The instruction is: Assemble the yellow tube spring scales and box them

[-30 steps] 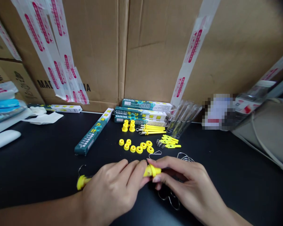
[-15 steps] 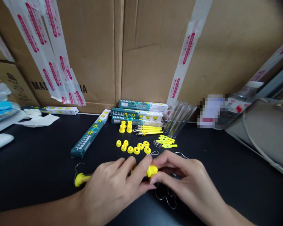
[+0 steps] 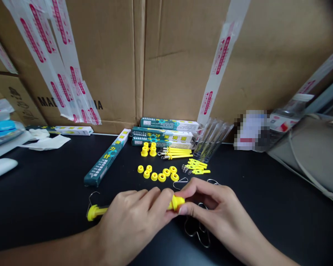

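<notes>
My left hand [image 3: 133, 221] is wrapped around a tube with a yellow end cap and a wire hook [image 3: 93, 211] sticking out to its left. My right hand [image 3: 213, 210] pinches a yellow cap [image 3: 177, 202] at the tube's right end, thumb and forefinger closed on it. Both hands rest low over the black table [image 3: 44, 192]. Bent wire hooks [image 3: 195, 232] lie under my right hand. Behind the hands lie several yellow rings [image 3: 158, 173], yellow caps [image 3: 149, 149], yellow rods [image 3: 177, 152] and yellow pointers with small springs [image 3: 197, 167].
Teal boxes [image 3: 107, 158] lie on the table, one alone and three stacked [image 3: 166, 132]. Clear tubes [image 3: 212, 138] lean at the back. Taped cardboard cartons [image 3: 166, 59] wall the rear. A white object [image 3: 0, 167] and tissue [image 3: 47, 142] sit left; a grey bag [image 3: 313, 155] right.
The view shifted slightly. My right fingers have tightened on the yellow cap at the tube's end, and my left fingers have curled closer round the tube.
</notes>
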Action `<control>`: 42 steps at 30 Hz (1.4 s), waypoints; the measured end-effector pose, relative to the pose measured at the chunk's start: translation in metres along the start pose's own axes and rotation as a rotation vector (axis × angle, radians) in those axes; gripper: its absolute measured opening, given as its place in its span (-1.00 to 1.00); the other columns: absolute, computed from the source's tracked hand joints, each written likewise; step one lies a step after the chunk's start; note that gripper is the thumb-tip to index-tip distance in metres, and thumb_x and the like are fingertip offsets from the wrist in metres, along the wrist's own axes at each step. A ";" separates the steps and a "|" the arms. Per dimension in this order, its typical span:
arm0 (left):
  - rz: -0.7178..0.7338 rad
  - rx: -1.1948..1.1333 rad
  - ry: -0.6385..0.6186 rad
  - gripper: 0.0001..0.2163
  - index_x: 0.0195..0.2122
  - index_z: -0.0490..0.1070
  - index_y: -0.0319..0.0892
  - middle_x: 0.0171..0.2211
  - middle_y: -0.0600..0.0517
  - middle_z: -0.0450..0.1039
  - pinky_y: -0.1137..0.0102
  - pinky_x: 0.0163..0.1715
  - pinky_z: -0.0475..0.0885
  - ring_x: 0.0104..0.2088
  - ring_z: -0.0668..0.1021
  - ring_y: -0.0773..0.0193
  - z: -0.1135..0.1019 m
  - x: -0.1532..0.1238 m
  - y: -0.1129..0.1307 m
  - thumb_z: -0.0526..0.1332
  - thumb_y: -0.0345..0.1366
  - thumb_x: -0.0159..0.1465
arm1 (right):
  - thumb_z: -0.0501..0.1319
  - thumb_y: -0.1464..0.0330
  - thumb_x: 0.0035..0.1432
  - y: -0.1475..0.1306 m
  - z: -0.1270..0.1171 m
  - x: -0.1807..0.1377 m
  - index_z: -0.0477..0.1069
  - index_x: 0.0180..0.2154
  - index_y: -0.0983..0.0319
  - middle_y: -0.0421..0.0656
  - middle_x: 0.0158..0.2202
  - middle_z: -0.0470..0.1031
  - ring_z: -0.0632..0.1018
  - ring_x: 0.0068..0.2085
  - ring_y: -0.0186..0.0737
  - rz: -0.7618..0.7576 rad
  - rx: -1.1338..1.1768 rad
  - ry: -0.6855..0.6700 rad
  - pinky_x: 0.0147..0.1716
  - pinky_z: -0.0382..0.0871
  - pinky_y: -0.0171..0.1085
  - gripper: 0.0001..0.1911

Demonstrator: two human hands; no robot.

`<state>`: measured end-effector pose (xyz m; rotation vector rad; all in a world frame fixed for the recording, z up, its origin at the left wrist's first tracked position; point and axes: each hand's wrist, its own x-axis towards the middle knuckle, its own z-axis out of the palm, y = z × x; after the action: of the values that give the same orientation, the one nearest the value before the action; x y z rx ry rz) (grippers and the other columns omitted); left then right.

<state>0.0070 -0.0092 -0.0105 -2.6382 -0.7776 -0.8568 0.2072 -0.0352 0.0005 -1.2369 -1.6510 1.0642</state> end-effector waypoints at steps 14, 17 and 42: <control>-0.049 0.015 0.036 -0.77 -0.24 0.28 -0.15 -0.49 0.11 0.51 0.33 -0.65 0.40 -0.55 0.59 0.24 0.002 -0.001 0.002 -0.07 -0.24 0.51 | 0.47 0.25 0.03 -0.002 0.000 0.003 0.49 -0.40 0.21 -0.20 -0.36 0.63 0.65 -0.26 -0.23 0.132 0.282 0.028 -0.24 0.54 -0.37 -0.77; -0.036 0.066 0.022 -0.81 -0.21 0.32 -0.17 -0.52 0.12 0.46 0.31 -0.66 0.36 -0.58 0.56 0.22 0.002 -0.002 0.003 -0.02 -0.27 0.49 | 0.44 0.19 0.06 -0.002 -0.001 0.005 0.47 -0.41 0.23 -0.18 -0.38 0.60 0.61 -0.30 -0.27 0.139 0.309 0.001 -0.26 0.51 -0.37 -0.72; 0.008 0.068 -0.077 -0.79 -0.27 0.25 -0.14 -0.52 0.15 0.37 0.29 -0.58 0.16 -0.59 0.46 0.26 0.001 -0.001 0.007 -0.07 -0.28 0.50 | 0.25 0.25 0.27 -0.003 0.009 -0.004 0.42 -0.39 0.17 -0.25 -0.47 0.55 0.55 -0.42 -0.29 0.065 -0.103 -0.057 -0.46 0.33 -0.39 -0.80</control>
<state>0.0112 -0.0152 -0.0124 -2.6256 -0.7997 -0.7173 0.1990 -0.0408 0.0000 -1.3459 -1.7384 1.0735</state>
